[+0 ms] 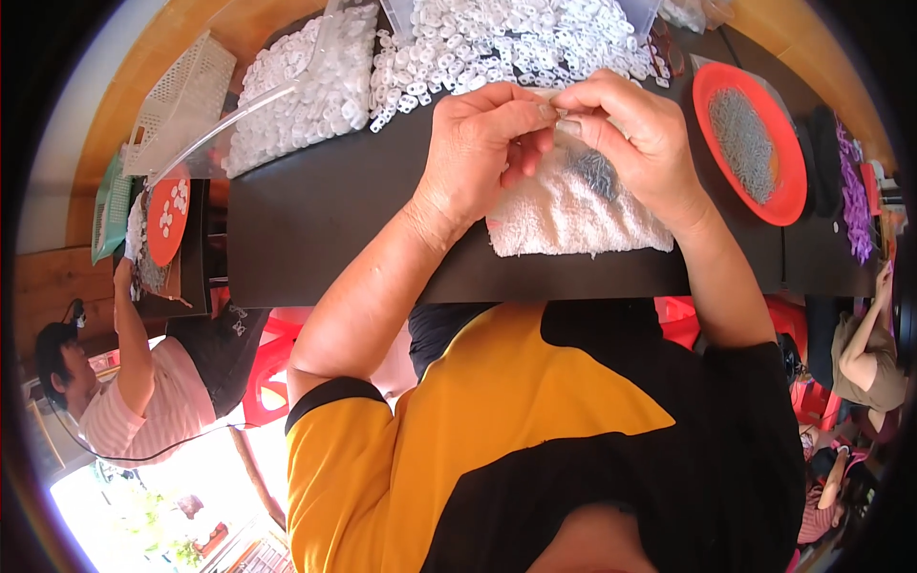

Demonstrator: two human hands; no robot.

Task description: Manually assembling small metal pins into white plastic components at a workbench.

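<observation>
My left hand [482,138] and my right hand [635,138] meet over a white towel [573,227] on the dark table. Both are closed in a pinch, thumbs against fingers, with the fingertips almost touching. Whatever sits between them is too small and too covered to name. Beneath my right hand, a little heap of thin grey metal pieces, like screws or nails [599,176], rests on the towel. Just beyond my hands spreads a large pile of small white plastic pieces with holes [516,43].
At the right lies a red oval tray [795,172] of grey metal pieces. A clear bag [315,95] full of white pieces stands at the far left, near a white perforated basket [181,105]. Another person [143,382] works at the left beside an orange-red plate [164,244]; more people sit at the right.
</observation>
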